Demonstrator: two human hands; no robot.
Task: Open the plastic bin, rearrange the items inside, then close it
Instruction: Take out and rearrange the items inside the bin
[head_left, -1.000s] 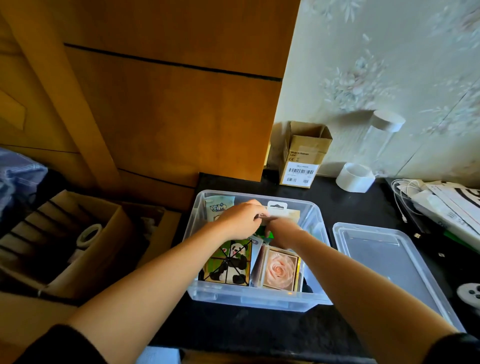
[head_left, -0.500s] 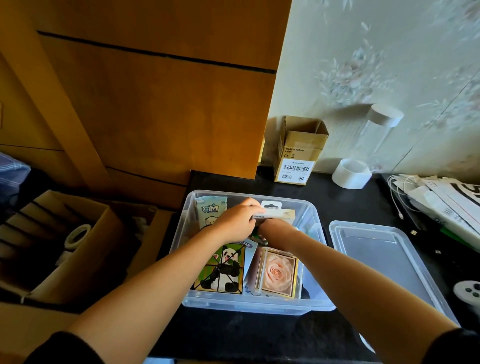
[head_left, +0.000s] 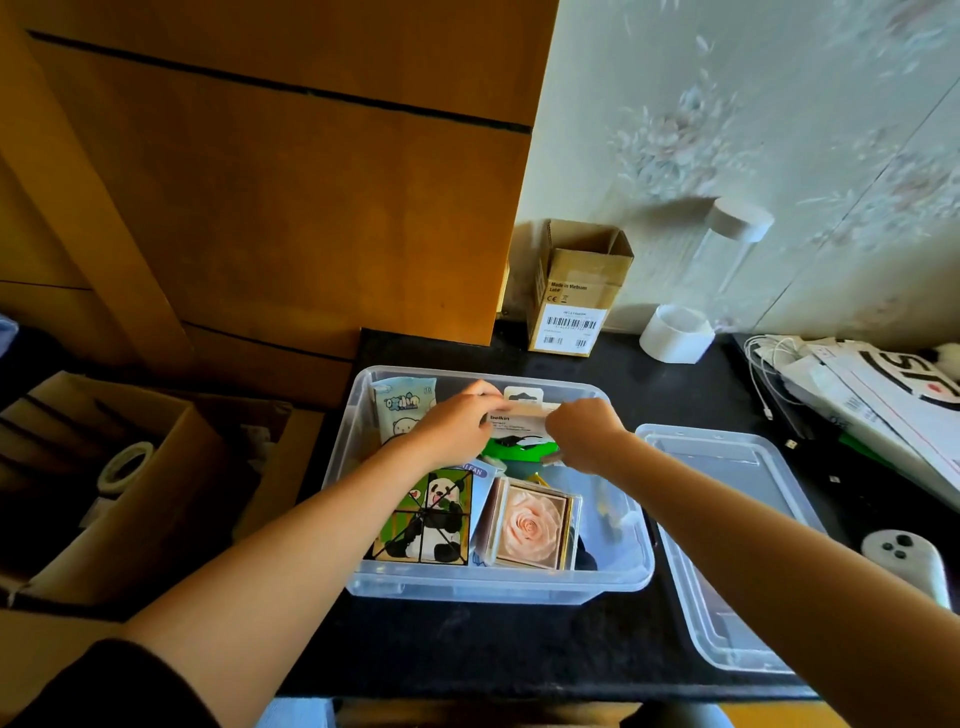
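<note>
Here, left to right:
Left hand (head_left: 457, 428): pinches the left end of the Belkin package (head_left: 517, 422).
Right hand (head_left: 584, 434): grips its right end.
Plastic bin (head_left: 498, 584): open on the black counter (head_left: 519, 649).
Lid (head_left: 727, 545): just right of the bin.

Bin (head_left: 618, 574) top open, interior crowded

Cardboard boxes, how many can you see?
2. A small cardboard box stands open by the wall behind the plastic bin. A big cardboard box sits low on the left. More may be hidden outside the picture.
</note>
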